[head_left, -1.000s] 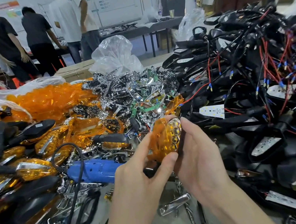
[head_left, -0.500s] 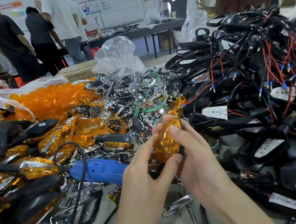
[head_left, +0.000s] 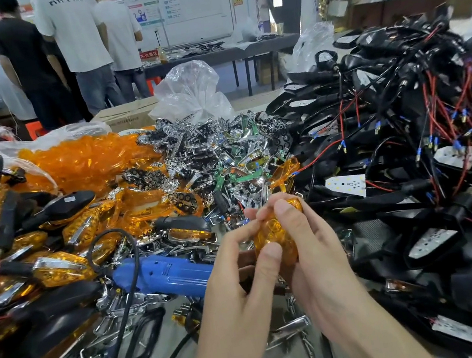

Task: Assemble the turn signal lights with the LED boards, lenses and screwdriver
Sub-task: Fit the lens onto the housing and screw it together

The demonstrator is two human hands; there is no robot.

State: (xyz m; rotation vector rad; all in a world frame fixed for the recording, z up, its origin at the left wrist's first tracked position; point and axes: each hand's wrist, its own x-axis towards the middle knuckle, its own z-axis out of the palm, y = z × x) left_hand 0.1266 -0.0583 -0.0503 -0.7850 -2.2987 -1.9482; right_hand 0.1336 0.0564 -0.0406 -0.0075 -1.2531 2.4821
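An orange turn signal lens [head_left: 273, 234] is held upright between both hands above the table's middle. My left hand [head_left: 238, 282] pinches its lower left edge with thumb and fingers. My right hand [head_left: 312, 247] wraps it from the right, fingers curled over its top. What sits behind the lens is hidden. A blue electric screwdriver [head_left: 163, 275] lies on the table just left of my hands, its black cable looping upward. Loose orange lenses [head_left: 82, 162] are piled at the back left. Chrome reflectors and LED boards [head_left: 219, 156] are heaped in the middle.
Black housings with red and black wires [head_left: 408, 153] fill the right side. Assembled orange-and-black signals [head_left: 24, 247] are stacked on the left. Clear plastic bags [head_left: 188, 94] and a cardboard box stand behind the piles. Three people stand at the back left.
The lens has turned in my hands: its chrome reflector side no longer shows. My right fingers have closed over its top, and the camera has tilted slightly.
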